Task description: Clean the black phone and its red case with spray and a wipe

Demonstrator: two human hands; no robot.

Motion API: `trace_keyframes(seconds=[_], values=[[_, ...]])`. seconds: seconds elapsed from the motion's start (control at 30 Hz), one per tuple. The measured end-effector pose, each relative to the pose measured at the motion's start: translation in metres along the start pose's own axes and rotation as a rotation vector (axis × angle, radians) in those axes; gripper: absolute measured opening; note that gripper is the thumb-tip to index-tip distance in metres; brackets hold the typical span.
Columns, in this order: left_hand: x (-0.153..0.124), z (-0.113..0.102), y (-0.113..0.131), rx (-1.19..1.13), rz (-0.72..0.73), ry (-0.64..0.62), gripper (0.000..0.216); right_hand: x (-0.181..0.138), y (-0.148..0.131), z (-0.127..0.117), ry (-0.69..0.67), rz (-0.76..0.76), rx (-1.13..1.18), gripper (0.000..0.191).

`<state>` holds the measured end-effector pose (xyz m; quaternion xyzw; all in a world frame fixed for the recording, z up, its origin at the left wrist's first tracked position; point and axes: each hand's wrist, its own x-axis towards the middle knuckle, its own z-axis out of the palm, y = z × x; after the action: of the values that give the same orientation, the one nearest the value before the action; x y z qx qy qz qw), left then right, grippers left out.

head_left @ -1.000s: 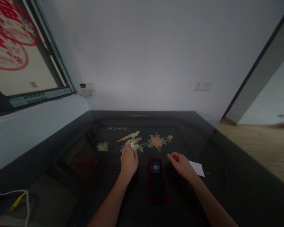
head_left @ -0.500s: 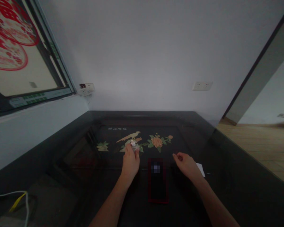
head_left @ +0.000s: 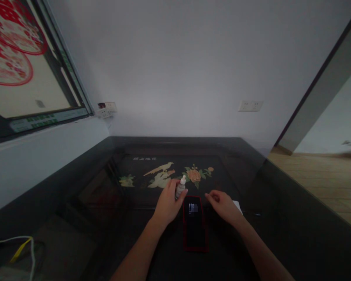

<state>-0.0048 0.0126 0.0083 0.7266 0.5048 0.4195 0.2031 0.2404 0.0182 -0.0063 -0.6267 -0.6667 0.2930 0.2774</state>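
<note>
My left hand [head_left: 170,200] is wrapped round a small clear bottle [head_left: 180,188] with a white pointed cap, held upright and leaning slightly. Just to its right a phone [head_left: 195,230] in a red case lies face up on the dark table [head_left: 111,249], its screen lit with white digits. On the phone's other side, my right hand [head_left: 222,205] hovers with curled fingers, thumb and forefinger close together; whatever they may hold is too small to make out. Part of a white piece [head_left: 237,206], maybe paper, shows behind the right wrist.
A thin small object [head_left: 257,214] lies right of the right wrist. The tabletop bears a bird-and-flower picture [head_left: 163,171]. A white cable [head_left: 33,257] with a yellow tag [head_left: 20,250] is at the lower left. The wall [head_left: 175,78] borders the table's far edge.
My left hand has moved right, towards the phone, bringing the bottle more into view. My right hand has shifted slightly left, closer to the phone.
</note>
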Motion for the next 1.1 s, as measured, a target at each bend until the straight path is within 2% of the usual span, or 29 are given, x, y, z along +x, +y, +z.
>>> trace_keyframes(seconds=[0.13,0.33,0.53,0.6,0.73,0.83,1.1], values=[[-0.002,-0.002,0.006,0.008,0.014,-0.055,0.023,-0.004,-0.01,-0.001,-0.008,-0.041,0.058,0.04],[-0.003,-0.002,0.011,0.036,0.047,-0.119,0.024,-0.01,-0.024,-0.002,-0.108,-0.118,0.303,0.037],[-0.003,-0.002,0.013,0.059,0.061,-0.14,0.023,-0.014,-0.028,0.0,-0.14,-0.13,0.298,0.037],[-0.002,-0.002,0.009,0.079,0.025,-0.098,0.022,-0.014,-0.027,0.0,-0.156,-0.127,0.288,0.037],[0.002,-0.002,-0.006,0.148,-0.125,0.094,0.02,-0.014,-0.024,0.002,-0.165,-0.136,0.246,0.037],[0.003,-0.005,-0.016,0.202,-0.192,0.187,0.019,-0.013,-0.021,0.003,-0.164,-0.142,0.24,0.036],[0.001,-0.006,-0.024,0.297,-0.287,0.213,0.019,-0.011,-0.017,0.003,-0.16,-0.133,0.22,0.035]])
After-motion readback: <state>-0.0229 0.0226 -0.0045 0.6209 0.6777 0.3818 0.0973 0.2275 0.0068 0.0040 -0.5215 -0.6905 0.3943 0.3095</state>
